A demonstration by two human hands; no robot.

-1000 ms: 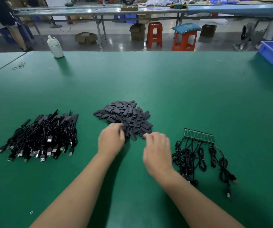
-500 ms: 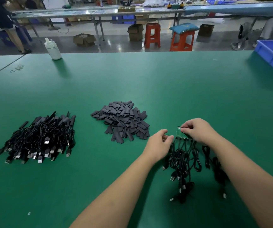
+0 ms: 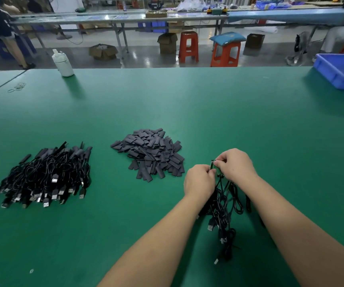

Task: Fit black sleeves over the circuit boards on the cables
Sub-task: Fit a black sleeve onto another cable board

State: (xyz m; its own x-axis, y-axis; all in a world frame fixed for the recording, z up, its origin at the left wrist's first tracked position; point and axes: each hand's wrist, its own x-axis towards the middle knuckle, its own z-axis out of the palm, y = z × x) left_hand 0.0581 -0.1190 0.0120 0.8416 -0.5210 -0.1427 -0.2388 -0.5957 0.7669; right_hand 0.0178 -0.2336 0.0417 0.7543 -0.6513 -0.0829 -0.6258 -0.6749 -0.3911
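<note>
A pile of flat black sleeves (image 3: 150,154) lies mid-table on the green mat. To its right both my hands meet over a small green strip of circuit boards (image 3: 213,165). My left hand (image 3: 199,180) pinches the strip's left end. My right hand (image 3: 236,165) grips the rest of it with curled fingers. Black cables (image 3: 225,204) with USB plugs hang from the boards and trail on the mat toward me. Most of the strip is hidden by my fingers.
A heap of black sleeved cables with USB plugs (image 3: 42,179) lies at the left. A white bottle (image 3: 63,63) stands at the far edge, rubber bands (image 3: 17,87) lie far left, and a blue bin (image 3: 343,70) sits far right.
My hands left the sleeve pile, moved right to the board strip, took hold of it and lifted it, drawing the cables together beneath.
</note>
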